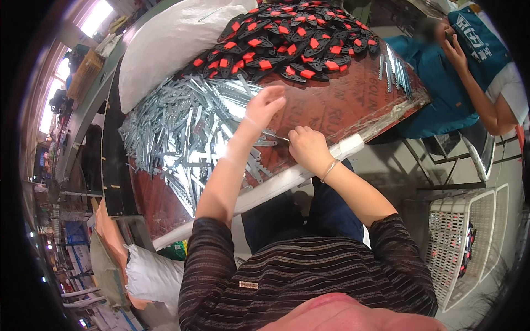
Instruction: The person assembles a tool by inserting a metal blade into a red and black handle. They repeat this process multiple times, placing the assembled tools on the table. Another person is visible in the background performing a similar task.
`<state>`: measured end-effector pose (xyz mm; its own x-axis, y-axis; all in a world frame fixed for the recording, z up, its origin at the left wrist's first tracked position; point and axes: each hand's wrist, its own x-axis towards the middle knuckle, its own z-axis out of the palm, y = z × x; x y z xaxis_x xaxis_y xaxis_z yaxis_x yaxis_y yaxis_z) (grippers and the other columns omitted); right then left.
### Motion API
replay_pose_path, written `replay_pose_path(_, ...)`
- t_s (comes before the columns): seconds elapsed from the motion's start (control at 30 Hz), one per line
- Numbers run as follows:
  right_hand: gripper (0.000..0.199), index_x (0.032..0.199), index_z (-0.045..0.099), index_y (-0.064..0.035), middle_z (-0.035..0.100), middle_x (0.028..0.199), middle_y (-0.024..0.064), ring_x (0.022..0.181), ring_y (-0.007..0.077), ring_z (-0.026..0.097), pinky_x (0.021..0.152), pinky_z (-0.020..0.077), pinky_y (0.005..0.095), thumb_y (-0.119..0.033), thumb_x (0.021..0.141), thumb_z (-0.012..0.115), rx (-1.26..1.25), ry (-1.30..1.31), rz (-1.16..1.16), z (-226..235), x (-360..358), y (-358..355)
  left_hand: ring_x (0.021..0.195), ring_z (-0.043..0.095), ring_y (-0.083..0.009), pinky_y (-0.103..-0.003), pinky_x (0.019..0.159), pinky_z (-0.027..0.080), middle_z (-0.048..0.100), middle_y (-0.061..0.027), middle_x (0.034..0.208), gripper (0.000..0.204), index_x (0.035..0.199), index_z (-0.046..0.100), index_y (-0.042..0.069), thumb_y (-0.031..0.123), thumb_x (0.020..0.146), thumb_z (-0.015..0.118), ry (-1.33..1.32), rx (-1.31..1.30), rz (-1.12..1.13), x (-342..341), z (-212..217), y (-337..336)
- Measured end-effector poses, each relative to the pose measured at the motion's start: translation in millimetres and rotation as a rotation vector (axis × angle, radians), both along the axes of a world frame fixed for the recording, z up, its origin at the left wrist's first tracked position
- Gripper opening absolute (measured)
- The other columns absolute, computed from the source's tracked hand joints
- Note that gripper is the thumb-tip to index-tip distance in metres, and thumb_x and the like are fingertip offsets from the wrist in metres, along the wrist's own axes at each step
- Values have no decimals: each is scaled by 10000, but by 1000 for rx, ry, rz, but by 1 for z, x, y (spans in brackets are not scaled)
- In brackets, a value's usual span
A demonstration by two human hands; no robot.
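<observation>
My left hand (266,106) is raised over the table by the pile of metal strips, its fingers stretched out and slightly apart, nothing visible in them. Lower and to the right, my right hand (309,148) is closed around the end of a thin metal strip (277,137) that points left. A large heap of loose silvery metal strips (182,127), some with holes or notched edges, lies left of both hands. Beyond my hands rises a mound of black plastic pieces with red tabs (292,41).
A stuffed white sack (171,47) leans at the back left. Several strips (395,71) lie apart at the table's right. White padding (298,175) lines the near table edge (157,220). A co-worker in teal (441,83) sits at right, above a white plastic basket (450,243).
</observation>
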<state>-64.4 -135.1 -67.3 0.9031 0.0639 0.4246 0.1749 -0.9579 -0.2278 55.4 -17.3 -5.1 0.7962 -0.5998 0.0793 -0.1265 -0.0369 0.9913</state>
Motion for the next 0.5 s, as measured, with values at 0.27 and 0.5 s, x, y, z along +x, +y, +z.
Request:
replay_pose_path(0.27, 96, 819, 497, -52, 580, 662, 130, 629, 328, 576, 548, 443, 406, -144, 835, 521, 644, 17, -130, 10, -37, -36, 1104, 499, -308, -375, 946, 404, 553, -142, 1162, 458, 1126, 552, -2, 35, 672, 603, -984, 628, 68, 111, -54, -72)
replay_pose_path(0.5, 157, 810, 530, -42, 456, 639, -42, 589, 41, 403, 537, 339, 207, -168, 904, 539, 1395, 72, 39, -6, -37, -57, 1114, 463, -327, -389, 935, 399, 519, -125, 1156, 649, 1241, 506, 97, 247, 656, 745, -898, 890, -129, 119, -32, -74)
